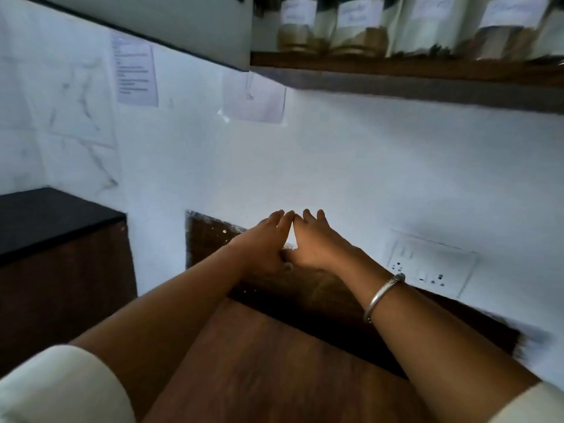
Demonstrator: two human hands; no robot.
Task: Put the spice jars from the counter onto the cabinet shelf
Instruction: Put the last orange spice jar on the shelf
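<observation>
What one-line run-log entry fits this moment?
left hand, right hand: fingertips meeting over counter | held item: unclear | jars: on shelf

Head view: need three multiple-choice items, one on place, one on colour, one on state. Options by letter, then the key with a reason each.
1. Where do the jars stand?
A. on the shelf, upper right
B. in a sink
C. on the floor

2. What colour is the bangle on the right wrist?
A. red
B. silver
C. black

3. How are the left hand and the right hand placed?
A. far apart
B. one raised to the shelf
C. side by side, fingertips meeting near the wall

Key:
1 A: the jars sit in a row on the wooden board at the top right.
2 B: the band shines a pale metal grey.
3 C: both hands reach forward low down, and their tips meet.
</observation>
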